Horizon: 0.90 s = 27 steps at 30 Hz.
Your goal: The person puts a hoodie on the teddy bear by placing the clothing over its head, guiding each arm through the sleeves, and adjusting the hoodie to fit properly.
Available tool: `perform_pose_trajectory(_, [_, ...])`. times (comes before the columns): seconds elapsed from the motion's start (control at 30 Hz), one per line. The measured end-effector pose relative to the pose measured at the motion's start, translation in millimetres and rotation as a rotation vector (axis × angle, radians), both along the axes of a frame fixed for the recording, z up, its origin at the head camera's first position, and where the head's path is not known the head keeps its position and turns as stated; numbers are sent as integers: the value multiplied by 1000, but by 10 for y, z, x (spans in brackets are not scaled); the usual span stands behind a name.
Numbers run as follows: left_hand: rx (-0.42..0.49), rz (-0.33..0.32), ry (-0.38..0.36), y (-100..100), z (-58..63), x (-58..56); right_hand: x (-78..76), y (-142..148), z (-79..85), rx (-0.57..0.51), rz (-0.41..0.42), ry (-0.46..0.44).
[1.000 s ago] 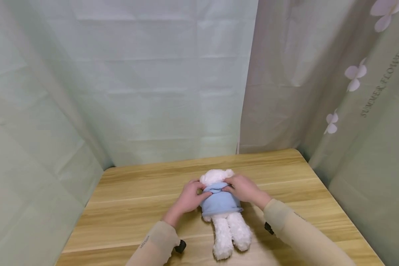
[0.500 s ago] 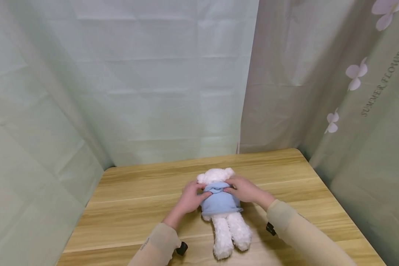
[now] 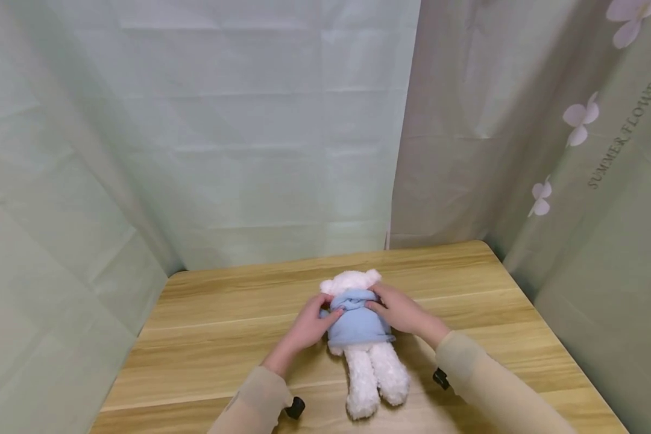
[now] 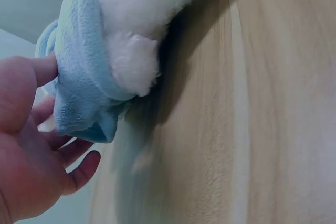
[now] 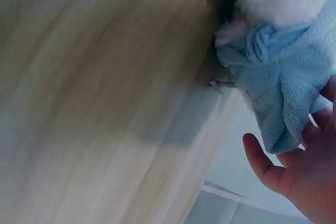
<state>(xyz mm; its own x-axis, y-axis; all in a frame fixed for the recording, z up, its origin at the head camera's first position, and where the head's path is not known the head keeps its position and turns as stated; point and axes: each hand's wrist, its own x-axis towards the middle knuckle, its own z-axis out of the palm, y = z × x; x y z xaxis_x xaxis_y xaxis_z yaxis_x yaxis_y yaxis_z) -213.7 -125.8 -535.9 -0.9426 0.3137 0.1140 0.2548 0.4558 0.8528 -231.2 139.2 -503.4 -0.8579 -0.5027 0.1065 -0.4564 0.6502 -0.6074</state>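
A white fluffy plush bear (image 3: pixel 361 380) in a light blue top (image 3: pixel 360 328) lies on the wooden table, head away from me and legs toward me. My left hand (image 3: pixel 311 322) pinches the top's bunched neck at its left side, thumb in front. On the opposite side my right hand (image 3: pixel 404 310) grips the same neck edge. In the left wrist view the blue cloth (image 4: pixel 84 61) runs between thumb and fingers, with the lower fingers spread beneath a loose fold. The right wrist view has a sleeve-like fold (image 5: pixel 257 45) and a white paw beside it. The bear's face is hidden.
The wooden table (image 3: pixel 222 337) reaches back to pale curtains (image 3: pixel 249 150), with a flower-printed curtain (image 3: pixel 580 253) at the right. Dark wrist cameras sit under both cuffs. A small thin pale strip (image 5: pixel 223 84) sticks out by the top in the right wrist view.
Both hands have shifted slightly up the bear, pulling the top's neck a little toward the head. Both ears show now, and a blue fold appears beside the left hand.
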Motion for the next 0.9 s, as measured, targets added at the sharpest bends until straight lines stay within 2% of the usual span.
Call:
perform_pose_trajectory(0.17, [135,114,-109,-28,-23,93,55,133,30,-113,-106,15])
perform_pose_trajectory(0.27, [207,182,-223,-65,-51,161,120,265,40,-185,-160,33])
perform_pose_trajectory(0.43, [303,250,-389,-130,-85,257,270,461,29,-310,-259,-21])
perform_pose_trajectory(0.53, [322,274,-421,-157,-91,299,341,513,27,-321,-292,-64])
perform_pose_trajectory(0.6, [325,273,-436,-167,-90,327,375,513,36,-307,-296,-89])
perform_pose_trajectory(0.77, [388,212,-476,-144,-88,362,423,454,62,-265,-266,-125])
perform_pose_trajectory(0.9, [438,193,-504,-90,-88,362,432,414,62,-277,-244,-150])
